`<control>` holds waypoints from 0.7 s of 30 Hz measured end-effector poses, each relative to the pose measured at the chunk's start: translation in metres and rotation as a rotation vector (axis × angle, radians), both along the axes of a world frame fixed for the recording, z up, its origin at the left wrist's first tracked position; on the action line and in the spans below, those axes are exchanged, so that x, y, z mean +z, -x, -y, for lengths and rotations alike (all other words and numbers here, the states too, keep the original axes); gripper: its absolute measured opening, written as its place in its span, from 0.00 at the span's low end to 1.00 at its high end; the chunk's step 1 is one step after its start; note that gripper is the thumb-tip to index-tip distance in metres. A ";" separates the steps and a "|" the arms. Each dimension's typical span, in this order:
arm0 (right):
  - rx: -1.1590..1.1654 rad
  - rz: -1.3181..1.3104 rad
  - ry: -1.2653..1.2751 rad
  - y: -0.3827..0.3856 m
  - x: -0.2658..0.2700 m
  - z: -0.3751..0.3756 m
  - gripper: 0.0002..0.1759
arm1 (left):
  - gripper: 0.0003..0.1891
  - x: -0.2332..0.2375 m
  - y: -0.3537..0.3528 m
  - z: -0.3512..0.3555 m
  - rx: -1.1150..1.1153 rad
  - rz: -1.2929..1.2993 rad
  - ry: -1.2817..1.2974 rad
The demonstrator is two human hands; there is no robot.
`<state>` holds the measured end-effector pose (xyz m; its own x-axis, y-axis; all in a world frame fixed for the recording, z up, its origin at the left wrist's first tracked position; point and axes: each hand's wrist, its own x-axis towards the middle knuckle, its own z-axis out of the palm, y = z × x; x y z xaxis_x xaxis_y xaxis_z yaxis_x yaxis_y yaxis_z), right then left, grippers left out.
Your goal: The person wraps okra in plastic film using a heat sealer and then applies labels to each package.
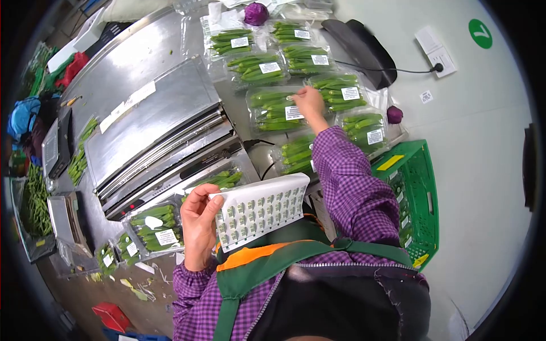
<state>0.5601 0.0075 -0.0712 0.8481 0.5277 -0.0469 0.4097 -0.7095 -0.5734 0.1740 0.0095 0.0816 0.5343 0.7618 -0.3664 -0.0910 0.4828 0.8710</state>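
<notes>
On the steel table (142, 57), the right hand (310, 102) lies at the end of an outstretched arm, fingers curled onto a sealed okra pack (270, 111) by its white label (293, 112); pinching or pressing, I cannot tell. The left hand (199, 219), near the chest, clamps a label sheet (261, 210).

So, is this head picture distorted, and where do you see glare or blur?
Head view: strong fisheye bending, with the straight edges of the steel machine curved and black corners around the round image; soft glare on the machine's lid and on the plastic okra packs; the centre is sharp, but the print on the label sheet in the left hand is too small to read.
</notes>
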 end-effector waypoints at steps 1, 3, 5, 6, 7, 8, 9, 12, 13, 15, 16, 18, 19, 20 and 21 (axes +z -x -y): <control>-0.006 0.006 0.028 -0.001 0.013 0.005 0.16 | 0.11 0.004 -0.003 0.003 0.060 0.023 0.019; 0.079 -0.096 -0.237 -0.014 -0.001 0.017 0.17 | 0.10 0.017 -0.010 0.008 0.176 0.051 0.057; 0.215 -0.460 -0.417 0.011 0.045 0.033 0.12 | 0.08 0.023 -0.011 0.008 0.197 -0.133 -0.156; 0.263 -0.650 -0.464 0.028 0.061 0.042 0.09 | 0.08 0.030 -0.013 0.009 0.262 -0.107 -0.135; 0.250 -0.751 -0.396 0.035 0.068 0.048 0.07 | 0.08 0.038 -0.014 0.009 0.305 -0.107 -0.134; 0.289 -1.033 -0.607 0.045 0.076 0.054 0.06 | 0.10 0.030 -0.008 0.008 0.307 -0.006 -0.126; 0.283 -0.862 -0.570 0.063 0.085 0.059 0.08 | 0.10 0.037 -0.009 0.008 0.375 0.043 -0.163; 0.561 -1.271 -0.600 0.072 0.103 0.073 0.18 | 0.11 0.036 -0.009 0.010 0.505 0.216 -0.099; 0.519 -1.270 -0.637 0.096 0.118 0.068 0.18 | 0.12 0.031 -0.009 0.011 0.548 0.257 -0.121; 0.726 -1.082 -0.620 0.096 0.107 0.058 0.18 | 0.12 0.022 -0.019 0.020 0.619 0.299 -0.164; 0.854 -0.868 -0.629 0.100 0.108 0.055 0.19 | 0.12 0.023 -0.021 0.025 0.681 0.272 -0.218; 0.817 -1.001 -0.633 0.112 0.128 0.050 0.25 | 0.12 0.025 -0.020 0.037 0.772 0.244 -0.288; 0.821 -0.975 -0.657 0.121 0.142 0.048 0.27 | 0.12 0.026 -0.020 0.044 0.831 0.187 -0.312; 0.820 -0.946 -0.683 0.125 0.149 0.047 0.28 | 0.12 0.027 -0.020 0.051 0.886 0.131 -0.333; 0.851 -0.932 -0.654 0.121 0.149 0.044 0.30 | 0.10 0.034 -0.018 0.061 0.862 0.090 -0.277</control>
<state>0.4390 -0.0360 0.0775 0.0603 0.9972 0.0437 -0.1336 0.0514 -0.9897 0.1920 -0.0513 0.1159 -0.2438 0.9651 -0.0952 -0.3972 -0.0098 0.9177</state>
